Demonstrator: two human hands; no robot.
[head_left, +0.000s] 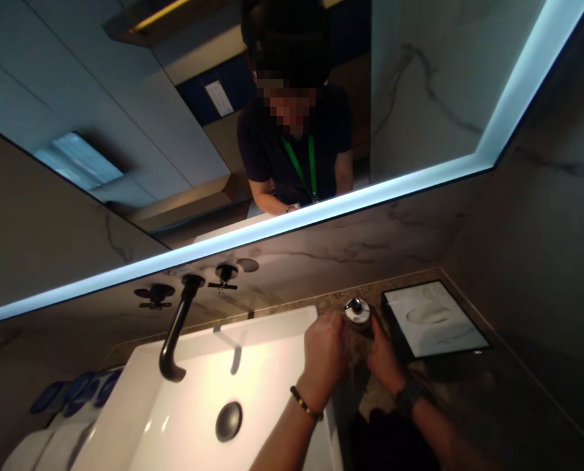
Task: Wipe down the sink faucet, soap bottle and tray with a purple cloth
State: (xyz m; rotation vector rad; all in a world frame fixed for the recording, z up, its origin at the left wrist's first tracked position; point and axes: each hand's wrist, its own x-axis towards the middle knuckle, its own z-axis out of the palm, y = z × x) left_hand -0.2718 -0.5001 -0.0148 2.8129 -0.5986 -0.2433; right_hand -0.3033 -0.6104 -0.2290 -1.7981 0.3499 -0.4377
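A dark soap dispenser [358, 314] with a silver pump top stands on the stone counter [473, 386] right of the white basin [252, 340]. Both my hands are cupped around its body. My left hand [325, 356], with a beaded bracelet on the wrist, wraps it from the left. From the right, my right hand [384, 360], with a dark watch on the wrist, presses against it. The bottle's lower part is hidden between my fingers.
A black wall-mounted spout [174, 337] with two cross handles [223, 275] hangs over the basin, whose drain plug [229, 420] is dark. A black-framed tissue box [433, 320] sits right of the dispenser. A lit mirror [272, 131] above reflects a person. Blue items [76, 392] lie at the left.
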